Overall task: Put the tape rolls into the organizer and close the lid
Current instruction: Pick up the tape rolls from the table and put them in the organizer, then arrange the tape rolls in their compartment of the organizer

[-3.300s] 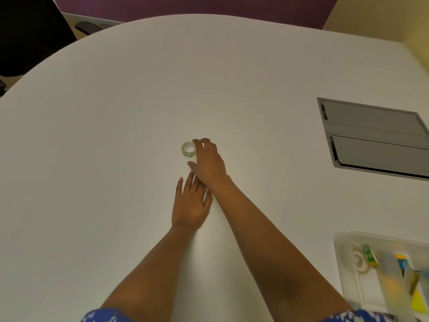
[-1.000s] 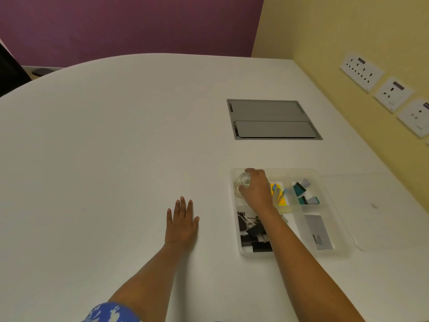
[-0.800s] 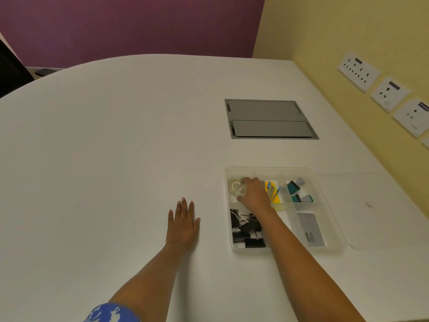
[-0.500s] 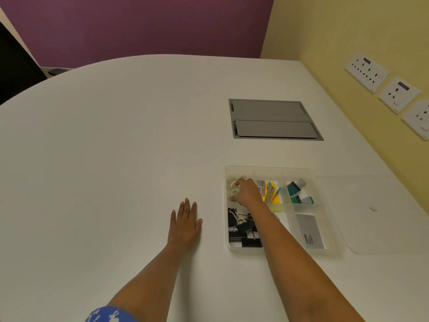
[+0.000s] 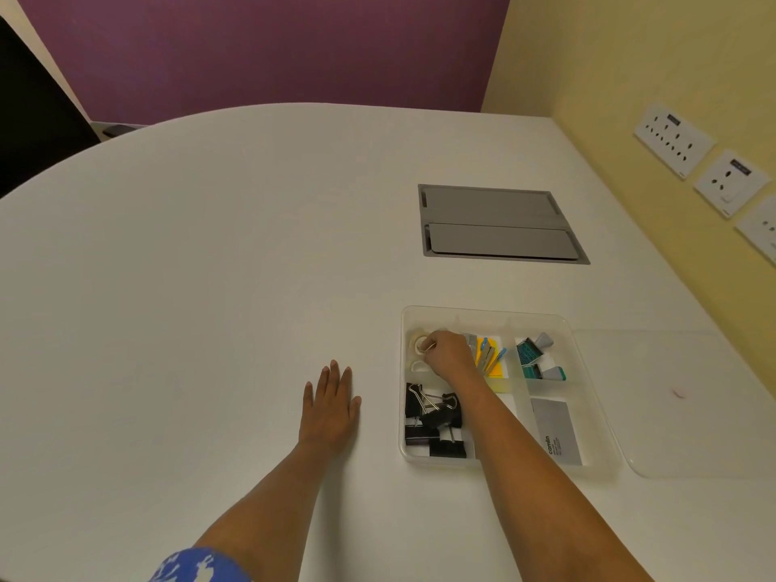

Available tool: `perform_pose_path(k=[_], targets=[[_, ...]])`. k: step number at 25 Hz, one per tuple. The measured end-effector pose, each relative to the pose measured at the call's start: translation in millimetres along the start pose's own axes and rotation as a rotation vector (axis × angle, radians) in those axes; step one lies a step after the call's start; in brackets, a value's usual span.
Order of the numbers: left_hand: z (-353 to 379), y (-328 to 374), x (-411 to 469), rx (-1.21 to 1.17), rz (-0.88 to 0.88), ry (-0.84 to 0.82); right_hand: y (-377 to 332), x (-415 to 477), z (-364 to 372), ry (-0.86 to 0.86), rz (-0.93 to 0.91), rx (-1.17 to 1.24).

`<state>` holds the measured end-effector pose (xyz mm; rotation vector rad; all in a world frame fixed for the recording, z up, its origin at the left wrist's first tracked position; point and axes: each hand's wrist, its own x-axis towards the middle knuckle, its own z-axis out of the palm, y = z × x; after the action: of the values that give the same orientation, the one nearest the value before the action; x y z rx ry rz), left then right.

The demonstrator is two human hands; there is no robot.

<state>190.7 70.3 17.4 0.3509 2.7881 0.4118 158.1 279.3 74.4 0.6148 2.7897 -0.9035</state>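
A clear plastic organizer (image 5: 487, 313) sits open on the white table at the right. Two clear tape rolls lie in its far-left compartment: one tape roll (image 5: 418, 343) at the back, a second tape roll (image 5: 417, 365) just in front. My right hand (image 5: 449, 357) reaches into that compartment, fingertips pinched on the rear roll. My left hand (image 5: 331, 407) lies flat on the table, fingers apart, left of the organizer. The clear lid (image 5: 693, 403) lies flat on the table to the organizer's right.
Black binder clips (image 5: 434, 422), yellow sticky notes (image 5: 491, 359), teal items (image 5: 535, 359) and a grey card (image 5: 556, 430) fill other compartments. A grey cable hatch (image 5: 499, 224) is set into the table behind. Yellow wall with sockets (image 5: 672, 138) on the right.
My right hand carried a tape roll from the table's middle to the organizer and lowered it into the far-left compartment beside another roll. The left hand stayed flat.
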Motion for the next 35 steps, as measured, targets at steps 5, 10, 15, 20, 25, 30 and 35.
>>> perform_pose_path(k=[5,10,15,20,25,30,35], targets=[[-8,7,8,-0.033,0.011,-0.003,-2,3,-13,0.093,-0.008,0.022],[-26,18,26,-0.026,0.064,0.032,-4,8,-27,0.154,0.013,0.014],[-47,37,44,-0.081,0.148,0.094,0,10,-31,0.193,0.028,0.009],[-62,64,52,-0.136,0.258,0.195,5,9,-34,0.193,0.039,-0.003],[-64,100,64,-0.296,0.254,0.248,17,15,-43,0.151,-0.022,-0.057],[-56,123,78,-0.128,0.254,0.27,26,25,-47,0.096,-0.125,-0.158],[-50,124,92,0.169,0.263,0.237,25,36,-46,0.061,-0.256,-0.306]])
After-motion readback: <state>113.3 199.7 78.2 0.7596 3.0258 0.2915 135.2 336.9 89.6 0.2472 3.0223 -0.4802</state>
